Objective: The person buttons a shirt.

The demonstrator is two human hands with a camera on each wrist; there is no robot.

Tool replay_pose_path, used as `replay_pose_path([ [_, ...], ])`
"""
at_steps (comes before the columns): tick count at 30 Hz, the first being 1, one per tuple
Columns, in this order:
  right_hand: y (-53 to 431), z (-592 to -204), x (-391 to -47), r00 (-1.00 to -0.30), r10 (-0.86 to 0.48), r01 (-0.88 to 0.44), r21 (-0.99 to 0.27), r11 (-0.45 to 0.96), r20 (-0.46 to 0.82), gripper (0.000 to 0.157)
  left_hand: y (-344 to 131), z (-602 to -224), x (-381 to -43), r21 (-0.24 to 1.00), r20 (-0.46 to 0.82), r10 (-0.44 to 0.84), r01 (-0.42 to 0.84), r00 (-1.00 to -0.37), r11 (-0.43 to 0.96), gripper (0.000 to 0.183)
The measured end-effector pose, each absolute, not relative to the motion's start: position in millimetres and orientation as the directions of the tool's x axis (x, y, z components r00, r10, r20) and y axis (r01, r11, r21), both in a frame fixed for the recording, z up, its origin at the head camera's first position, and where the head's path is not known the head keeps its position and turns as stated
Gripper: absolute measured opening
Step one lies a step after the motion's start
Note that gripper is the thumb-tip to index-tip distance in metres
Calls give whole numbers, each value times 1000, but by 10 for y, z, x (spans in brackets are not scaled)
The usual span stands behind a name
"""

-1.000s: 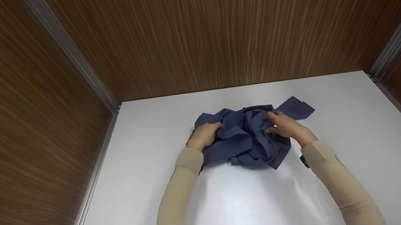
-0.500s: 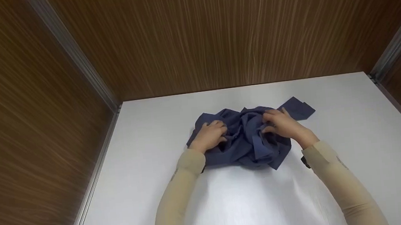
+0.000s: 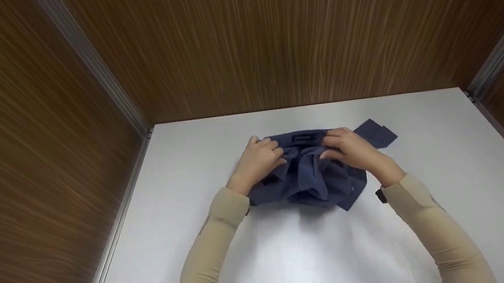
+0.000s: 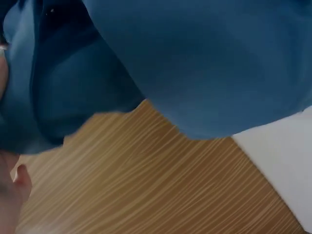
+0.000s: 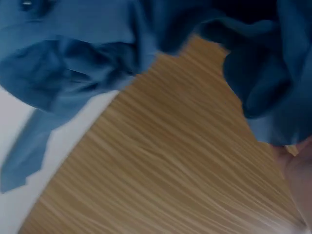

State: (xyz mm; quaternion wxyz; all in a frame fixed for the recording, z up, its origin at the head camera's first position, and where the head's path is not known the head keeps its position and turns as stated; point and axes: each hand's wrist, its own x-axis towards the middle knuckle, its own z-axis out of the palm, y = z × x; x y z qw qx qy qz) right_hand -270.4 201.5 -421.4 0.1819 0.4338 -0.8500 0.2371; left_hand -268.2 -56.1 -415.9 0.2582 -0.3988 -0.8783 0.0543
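Note:
A crumpled navy shirt (image 3: 310, 173) is bunched up between the two hands, with a dark label on its collar band at the far edge. My left hand (image 3: 257, 160) grips the left end of that band, fingers curled over the cloth. At the other end my right hand (image 3: 353, 151) pinches the fabric between thumb and fingers. In the left wrist view the shirt (image 4: 209, 63) fills the top, and only part of the left hand (image 4: 12, 195) shows at the edge. Hanging folds of the shirt (image 5: 73, 68) appear in the right wrist view, the right hand (image 5: 300, 170) at its edge.
The shirt is over a white tabletop (image 3: 291, 258). Brown wood-grain panels (image 3: 288, 41) stand behind it and at the left (image 3: 29, 181) and right sides, with metal strips (image 3: 97, 68) along the corners. A flat tip of the shirt lies to the right.
Both hands have taken hold of the shirt near its far edge and raised it. The collar band with the label has come into view, stretched between them.

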Motion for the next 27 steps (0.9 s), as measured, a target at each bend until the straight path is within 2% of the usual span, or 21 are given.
replay_pose_path([
  [3, 1935, -4092, -2635, -498, -655, -852, -180, 491, 568, 19, -577, -4062, -2632, -294, 511, 679, 635, -527, 714, 27],
  [6, 1838, -4035, -2560, -464, -670, -858, -105, 504, 579, 23, -559, -4030, -2562, -249, 562, 653, 649, -508, 719, 28],
  [12, 1727, -4121, -2480, -501, -691, -817, -21, 577, 521, 45, -501, -4114, -2419, -224, 572, 684, 716, -453, 662, 27],
  [14, 1716, -4155, -2472, -503, -697, -812, -3, 584, 511, 43, -489, -4145, -2396, -225, 570, 695, 730, -439, 646, 27],
  [17, 1699, -4186, -2472, -485, -707, -812, 35, 582, 516, 29, -487, -4179, -2399, -182, 560, 700, 758, -444, 626, 29],
  [19, 1685, -4202, -2477, -468, -711, -810, 65, 582, 525, 22, -500, -4194, -2411, -133, 531, 701, 770, -477, 624, 37],
  [21, 1669, -4204, -2477, -455, -710, -806, 91, 585, 536, 21, -524, -4207, -2424, -63, 481, 689, 763, -542, 643, 48],
  [24, 1652, -4201, -2476, -442, -699, -803, 99, 587, 562, 22, -568, -4225, -2453, 113, 377, 608, 686, -699, 719, 59],
  [27, 1641, -4198, -2478, -435, -687, -807, 86, 584, 583, 22, -602, -4268, -2505, 356, 270, 477, 547, -836, 758, 54],
])
